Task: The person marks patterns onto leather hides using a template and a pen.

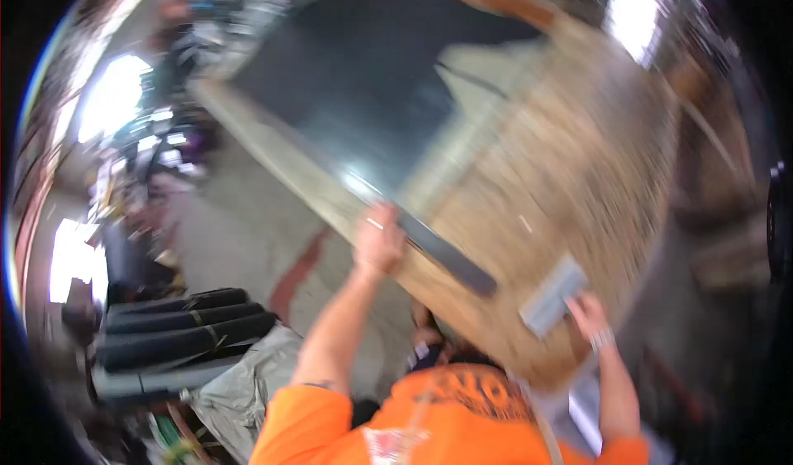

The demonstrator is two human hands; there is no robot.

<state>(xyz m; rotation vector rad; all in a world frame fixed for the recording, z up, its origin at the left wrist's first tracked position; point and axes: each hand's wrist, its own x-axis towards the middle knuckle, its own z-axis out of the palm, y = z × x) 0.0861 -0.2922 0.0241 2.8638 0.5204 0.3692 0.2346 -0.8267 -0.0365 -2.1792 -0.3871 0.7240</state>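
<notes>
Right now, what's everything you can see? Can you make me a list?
Broad tan wooden-looking tabletop: 1, tan, centre and right
Large flat dark sheet: 1, dark grey, on the tabletop's far part
Long narrow flat strip: 1, dark grey, by the tabletop's near-left edge
Pale rectangular block: 1, light grey, above or on the tabletop's near end; blur hides which
Long dark rolls: at least 3, near-black, lower left
Crumpled sheet: 1, grey, beside the rolls
Streak: 1, red, on the floor
Shirt: 1, orange, bottom
Left hand: 1, bare, on the strip
Right hand: 1, bare, at the block
</notes>
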